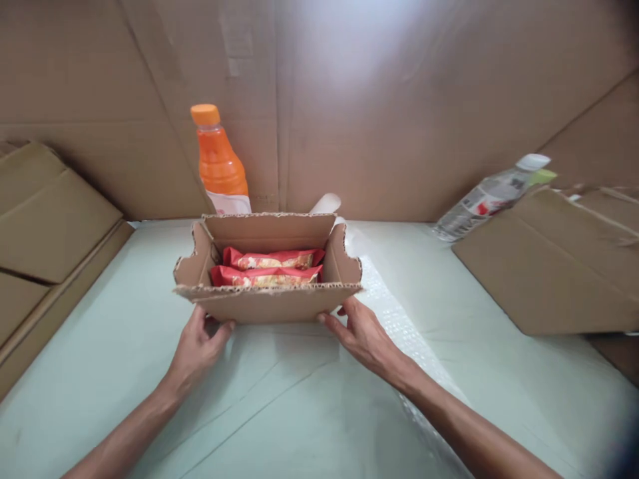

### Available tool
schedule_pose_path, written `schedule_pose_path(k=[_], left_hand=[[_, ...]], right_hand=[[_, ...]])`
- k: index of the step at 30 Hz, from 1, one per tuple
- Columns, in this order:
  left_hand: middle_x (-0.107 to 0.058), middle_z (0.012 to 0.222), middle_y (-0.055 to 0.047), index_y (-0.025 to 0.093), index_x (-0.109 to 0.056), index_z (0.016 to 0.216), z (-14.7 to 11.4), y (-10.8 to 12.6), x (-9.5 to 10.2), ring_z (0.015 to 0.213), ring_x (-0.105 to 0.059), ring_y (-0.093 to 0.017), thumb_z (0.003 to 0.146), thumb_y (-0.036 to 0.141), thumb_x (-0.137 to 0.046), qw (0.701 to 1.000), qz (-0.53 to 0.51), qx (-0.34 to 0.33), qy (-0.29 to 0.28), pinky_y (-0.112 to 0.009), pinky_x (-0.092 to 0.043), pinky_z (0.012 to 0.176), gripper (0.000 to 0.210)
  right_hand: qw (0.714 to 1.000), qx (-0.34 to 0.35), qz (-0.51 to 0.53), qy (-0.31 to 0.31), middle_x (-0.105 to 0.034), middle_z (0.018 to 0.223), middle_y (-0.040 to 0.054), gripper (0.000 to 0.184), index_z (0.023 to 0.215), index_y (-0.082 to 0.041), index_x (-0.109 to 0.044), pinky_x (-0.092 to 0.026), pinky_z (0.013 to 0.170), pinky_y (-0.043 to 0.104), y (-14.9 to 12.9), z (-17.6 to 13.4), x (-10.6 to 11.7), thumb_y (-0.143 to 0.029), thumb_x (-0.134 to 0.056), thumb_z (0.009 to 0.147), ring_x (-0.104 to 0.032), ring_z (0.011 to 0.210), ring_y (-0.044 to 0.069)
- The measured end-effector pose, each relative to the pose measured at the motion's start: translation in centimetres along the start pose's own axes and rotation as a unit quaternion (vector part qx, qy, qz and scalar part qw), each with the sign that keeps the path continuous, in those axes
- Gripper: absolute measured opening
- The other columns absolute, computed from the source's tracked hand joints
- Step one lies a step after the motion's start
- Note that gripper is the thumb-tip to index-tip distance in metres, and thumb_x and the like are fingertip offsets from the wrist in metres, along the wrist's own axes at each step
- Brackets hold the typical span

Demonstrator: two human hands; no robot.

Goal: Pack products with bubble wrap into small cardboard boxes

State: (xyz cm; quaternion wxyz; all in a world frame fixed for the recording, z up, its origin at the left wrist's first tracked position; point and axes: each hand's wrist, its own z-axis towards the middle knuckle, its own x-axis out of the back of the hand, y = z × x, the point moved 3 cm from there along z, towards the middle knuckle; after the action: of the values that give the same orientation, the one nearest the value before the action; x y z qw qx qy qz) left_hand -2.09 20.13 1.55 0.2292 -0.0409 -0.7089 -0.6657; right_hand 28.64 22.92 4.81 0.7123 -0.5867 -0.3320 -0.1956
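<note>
An open-topped cardboard box with notched, rough-cut sides is in the middle of the head view. Inside it lie two red snack packets, one behind the other. My left hand grips the box's near left corner, thumb on the front face and fingers hidden beneath or beside it. At the near right corner my right hand holds it the same way, thumb against the front. The box seems slightly tilted toward me; whether its base touches the table cannot be made out.
An orange drink bottle stands behind the box, beside a white rounded object. Bubble wrap runs along the right of the table. A clear bottle leans near a right carton; another carton stands left.
</note>
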Motion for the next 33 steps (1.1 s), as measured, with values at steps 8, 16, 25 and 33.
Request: schedule_pose_path(k=[8,16,25,33], left_hand=[[-0.063,0.092,-0.003,0.018,-0.057,0.11,6.8,0.7,-0.5,0.088,-0.065,-0.022,0.071,0.044,-0.065,0.998,-0.026,-0.056,0.017,-0.036,-0.054,0.082,0.047],[-0.059,0.142,-0.017,0.022,-0.038,0.153,-1.7,-3.2,2.0,0.129,-0.06,-0.03,0.081,0.04,-0.073,0.999,-0.044,-0.023,-0.006,-0.052,-0.045,0.115,0.082],[-0.064,0.139,-0.012,0.025,-0.068,0.127,-11.4,0.3,0.8,0.125,-0.063,-0.032,0.092,0.041,-0.059,0.972,0.133,-0.127,-0.144,-0.024,-0.053,0.048,0.04],[-0.056,0.147,-0.014,0.023,-0.057,0.134,-16.3,3.9,-2.7,0.139,-0.049,-0.032,0.091,0.019,-0.062,0.843,0.167,-0.4,-0.32,-0.056,-0.049,0.11,0.044]], right_hand=[[1.0,0.005,0.01,-0.009,-0.074,0.11,0.0097,0.04,0.128,-0.021,-0.058,-0.057,0.085,0.042,-1.0,7.4,-1.4,-0.033,-0.057,0.09,-0.071,0.096,0.027],[0.993,-0.047,-0.082,0.064,-0.062,0.144,0.0109,0.043,0.13,-0.025,-0.065,-0.053,0.104,0.052,5.2,-4.1,4.7,-0.048,-0.056,0.096,-0.06,0.132,0.031],[0.985,-0.095,-0.137,0.036,-0.059,0.148,0.0142,0.043,0.132,-0.022,-0.067,-0.061,0.094,0.049,4.0,-15.5,4.0,-0.044,-0.058,0.096,-0.06,0.131,0.033],[0.988,-0.04,-0.137,0.055,-0.066,0.139,0.0095,0.028,0.123,-0.025,-0.071,-0.063,0.09,0.045,1.3,-17.7,6.2,-0.034,-0.058,0.099,-0.066,0.123,0.029]])
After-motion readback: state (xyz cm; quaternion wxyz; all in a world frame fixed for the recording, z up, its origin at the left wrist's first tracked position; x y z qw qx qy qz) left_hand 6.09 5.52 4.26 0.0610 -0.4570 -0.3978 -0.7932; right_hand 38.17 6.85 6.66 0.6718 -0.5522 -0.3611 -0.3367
